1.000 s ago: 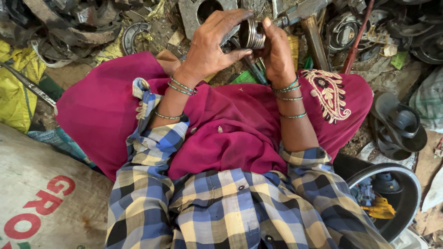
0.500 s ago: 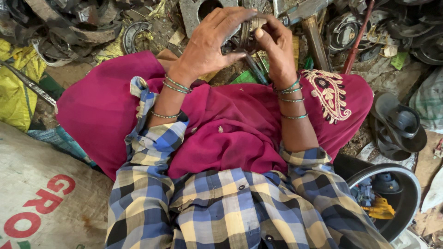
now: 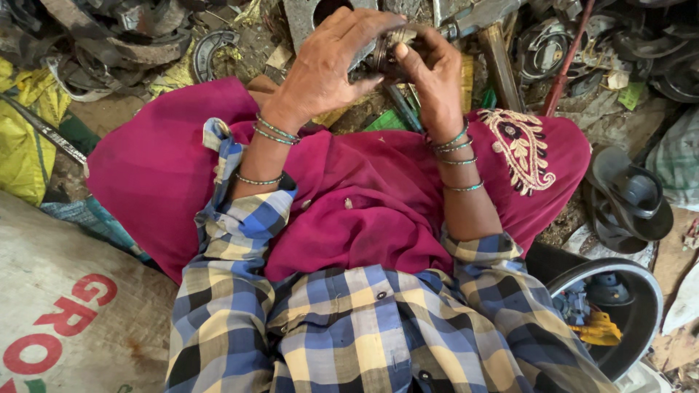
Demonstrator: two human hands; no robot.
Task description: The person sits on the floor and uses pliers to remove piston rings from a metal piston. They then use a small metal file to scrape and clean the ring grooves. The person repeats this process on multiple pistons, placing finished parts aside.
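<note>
My left hand [image 3: 331,65] and my right hand [image 3: 429,69] meet above my lap and both grip a small round metal part [image 3: 384,54], a ring-shaped piece of scrap. The left fingers curl over its top, and the right thumb presses against its side. Most of the part is hidden by my fingers. Thin bangles circle both wrists. Below the hands lie my magenta cloth-covered knees [image 3: 349,196] and my blue-and-yellow checked shirt sleeves [image 3: 240,218].
Metal scrap [image 3: 124,36] is heaped on the ground ahead. A hammer [image 3: 488,29] lies just past my hands. A dark sandal [image 3: 630,200] and a black bowl of parts [image 3: 641,291] sit at right. A printed sack [image 3: 58,306] and yellow bag [image 3: 22,138] are at left.
The left hand has closed further over the metal part, covering more of it. Both hands stay in about the same place above the lap.
</note>
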